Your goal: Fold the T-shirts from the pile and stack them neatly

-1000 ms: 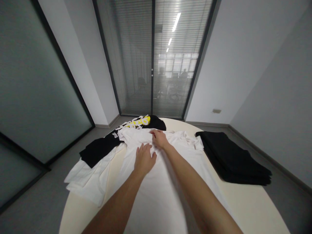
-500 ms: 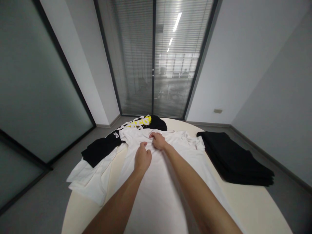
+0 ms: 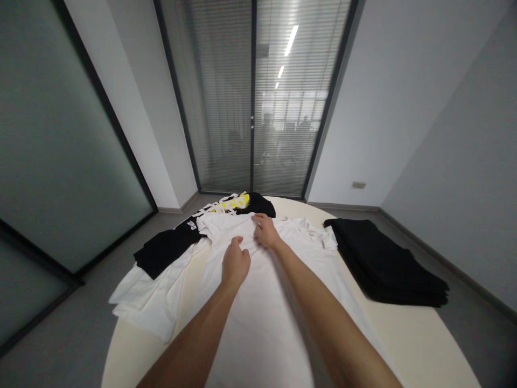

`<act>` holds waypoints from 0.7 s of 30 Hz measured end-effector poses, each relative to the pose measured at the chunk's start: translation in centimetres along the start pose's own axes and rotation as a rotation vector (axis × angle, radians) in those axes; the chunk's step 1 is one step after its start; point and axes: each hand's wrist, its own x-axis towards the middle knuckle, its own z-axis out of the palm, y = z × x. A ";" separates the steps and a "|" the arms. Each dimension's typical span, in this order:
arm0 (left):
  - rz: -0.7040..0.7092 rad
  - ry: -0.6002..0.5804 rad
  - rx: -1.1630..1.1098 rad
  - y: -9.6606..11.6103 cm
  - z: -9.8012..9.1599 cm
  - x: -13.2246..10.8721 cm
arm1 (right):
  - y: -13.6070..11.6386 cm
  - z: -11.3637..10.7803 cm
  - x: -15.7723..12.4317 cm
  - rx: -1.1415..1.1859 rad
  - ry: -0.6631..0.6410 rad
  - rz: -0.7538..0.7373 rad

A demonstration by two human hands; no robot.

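Observation:
A white T-shirt (image 3: 266,302) lies spread flat on a round cream table (image 3: 420,339), its collar end far from me. My left hand (image 3: 235,262) rests on the upper part of the shirt with its fingers curled and pinching the cloth. My right hand (image 3: 264,231) sits just beyond it near the collar, fingers bent down onto the fabric and gripping it. Both forearms stretch out over the shirt.
A black T-shirt with white and yellow print (image 3: 194,234) lies at the table's far left over another white garment (image 3: 149,302) that hangs off the edge. A stack of folded black clothes (image 3: 383,264) sits at the right. Glass doors with blinds (image 3: 252,102) stand behind.
My left hand went from lying flat with spread fingers to a curled pinch on the cloth. My right hand shifted slightly toward the collar.

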 end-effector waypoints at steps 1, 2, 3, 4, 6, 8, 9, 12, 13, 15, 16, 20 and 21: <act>0.002 -0.001 0.005 0.0 0.0 0.0 | 0.1 0.2 0.1 -0.017 0.000 -0.031; 0.009 -0.004 0.012 0.0 0.0 0.0 | 0.2 0.5 0.1 -0.034 -0.025 -0.047; 0.018 -0.007 0.021 0.0 0.0 0.0 | 0.3 0.9 0.2 -0.049 -0.064 -0.052; 0.027 -0.009 0.031 0.0 0.0 0.0 | 0.3 1.2 0.2 -0.059 -0.106 -0.052; 0.048 -0.012 0.053 -0.1 0.0 0.0 | 0.4 1.8 0.2 -0.066 -0.153 -0.055; 0.091 -0.020 0.084 -0.1 0.1 0.0 | 0.7 2.1 0.0 -0.064 -0.141 -0.063; 0.121 -0.026 0.108 -0.2 0.1 0.0 | 0.8 2.0 -0.1 -0.062 -0.124 -0.064; 0.205 -0.053 0.214 -0.1 0.4 -0.1 | 1.6 0.7 -0.6 -0.064 -0.047 -0.037; 0.220 -0.064 0.249 0.0 0.4 -0.2 | 2.0 -0.1 -0.8 -0.074 -0.017 -0.012; 0.243 -0.096 0.307 0.2 0.5 -0.4 | 2.8 -2.3 -1.4 -0.124 0.038 0.069; 0.254 -0.110 0.329 0.3 0.5 -0.6 | 3.2 -3.5 -1.8 -0.167 0.063 0.125; 0.281 -0.133 0.387 0.4 0.4 -0.9 | 5.5 -8.2 -3.7 -0.447 0.102 0.421; 0.284 -0.133 0.393 0.4 0.4 -1.0 | 6.1 -9.2 -4.2 -0.516 0.094 0.495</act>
